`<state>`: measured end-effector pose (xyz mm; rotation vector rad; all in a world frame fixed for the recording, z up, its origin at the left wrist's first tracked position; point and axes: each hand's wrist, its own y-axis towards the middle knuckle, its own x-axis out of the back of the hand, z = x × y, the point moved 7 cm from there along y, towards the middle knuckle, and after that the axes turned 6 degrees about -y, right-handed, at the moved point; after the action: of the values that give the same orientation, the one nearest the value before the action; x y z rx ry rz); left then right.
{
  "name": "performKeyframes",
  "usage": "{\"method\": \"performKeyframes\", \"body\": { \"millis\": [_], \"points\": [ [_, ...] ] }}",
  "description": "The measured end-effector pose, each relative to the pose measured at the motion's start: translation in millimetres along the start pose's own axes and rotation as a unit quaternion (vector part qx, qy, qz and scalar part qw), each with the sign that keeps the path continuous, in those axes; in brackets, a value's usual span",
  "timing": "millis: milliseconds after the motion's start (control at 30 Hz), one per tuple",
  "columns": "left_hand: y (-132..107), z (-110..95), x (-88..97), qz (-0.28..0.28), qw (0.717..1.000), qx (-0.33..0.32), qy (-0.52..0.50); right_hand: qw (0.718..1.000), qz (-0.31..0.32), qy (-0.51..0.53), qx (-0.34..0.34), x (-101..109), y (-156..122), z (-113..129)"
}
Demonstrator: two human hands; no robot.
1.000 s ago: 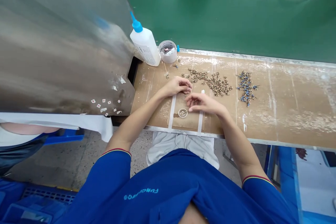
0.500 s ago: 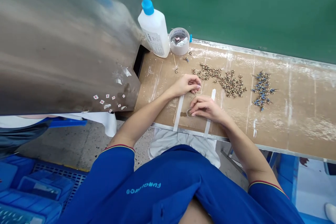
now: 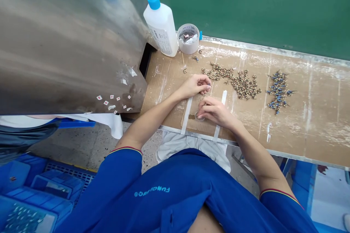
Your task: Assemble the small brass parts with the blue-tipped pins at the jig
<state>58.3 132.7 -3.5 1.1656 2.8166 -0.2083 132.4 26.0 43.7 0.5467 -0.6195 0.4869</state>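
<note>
My left hand [image 3: 196,85] rests on the cardboard-covered bench [image 3: 300,116], fingers curled in a pinch on a small brass part at the near end of a scattered pile of brass parts [image 3: 235,80]. My right hand [image 3: 214,110] lies just below it, fingers bent down over a small clear round piece [image 3: 199,117] between two white tape strips [image 3: 186,115]. What the right fingertips grip is hidden. A smaller heap of blue-tipped parts [image 3: 278,89] lies farther right.
A white squeeze bottle with a blue nozzle [image 3: 161,25] and a small round tub [image 3: 188,38] stand at the bench's back left. A large metal housing [image 3: 68,40] fills the left. A green belt [image 3: 246,7] runs behind. Blue crates [image 3: 32,196] sit on the floor.
My right hand dropped from hovering onto the clear round piece and stays there. My left hand keeps its pinch by the brass pile. The view shifted slightly.
</note>
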Motion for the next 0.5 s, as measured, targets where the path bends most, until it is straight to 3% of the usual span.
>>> {"method": "performKeyframes", "body": {
  "millis": [100, 233, 367, 500],
  "points": [
    [-0.6, -0.3, 0.8, -0.01, 1.0, -0.007, 0.026, 0.997, -0.019, 0.067, -0.04, 2.5, 0.9, -5.3],
    [-2.8, -2.3, -1.5, -0.007, 0.999, -0.003, 0.038, 0.978, -0.075, 0.132, -0.145, 15.7, -3.4, -19.3],
    [-6.4, -0.5, -8.3, 0.026, 0.998, 0.053, 0.011, 0.942, -0.2, 0.131, -0.235, 33.2, -14.0, -36.0],
    [-8.7, -1.0, -11.8, 0.035, 0.996, 0.083, 0.001, 0.906, -0.328, 0.078, -0.257, 48.5, -25.5, -46.7]
  ]
}}
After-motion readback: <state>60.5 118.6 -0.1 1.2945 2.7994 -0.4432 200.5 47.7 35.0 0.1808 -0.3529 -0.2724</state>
